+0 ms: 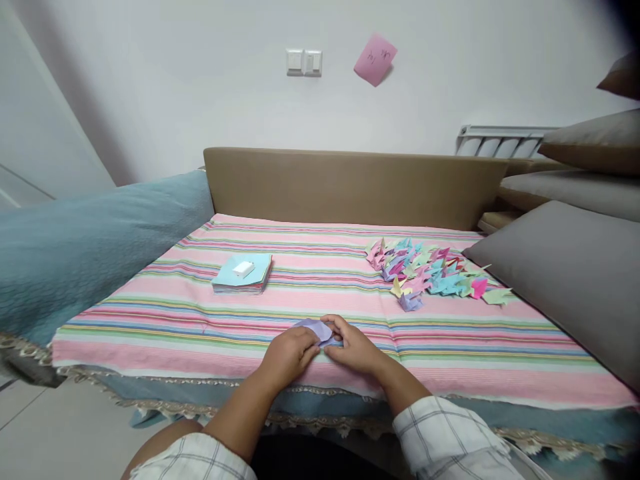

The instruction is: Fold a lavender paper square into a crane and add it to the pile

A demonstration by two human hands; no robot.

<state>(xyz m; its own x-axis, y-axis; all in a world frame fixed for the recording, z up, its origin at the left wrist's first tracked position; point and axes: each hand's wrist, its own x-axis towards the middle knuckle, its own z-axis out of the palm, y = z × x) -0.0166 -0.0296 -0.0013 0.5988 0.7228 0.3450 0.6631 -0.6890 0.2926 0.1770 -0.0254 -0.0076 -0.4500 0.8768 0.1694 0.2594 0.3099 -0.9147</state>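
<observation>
A sheet of purple paper (318,329), partly folded over, lies near the front edge of the striped cloth. My left hand (291,351) grips its left side with the fingers bent and pressed together. On its right side, the thumb and fingers of my right hand (350,343) close on the paper. Parts of the sheet are hidden under my fingers. To the far right lies a heap of folded paper cranes (425,270) in several colours. A stack of square coloured paper (243,275) sits to the left, with a small white block (243,269) on its top blue sheet.
The striped cloth (320,300) covers a sofa seat with a brown backrest (350,190). Grey cushions (565,280) are piled at the right, and a blue-covered armrest (110,233) rises at the left. A pink note (375,60) and switches (304,63) are on the wall.
</observation>
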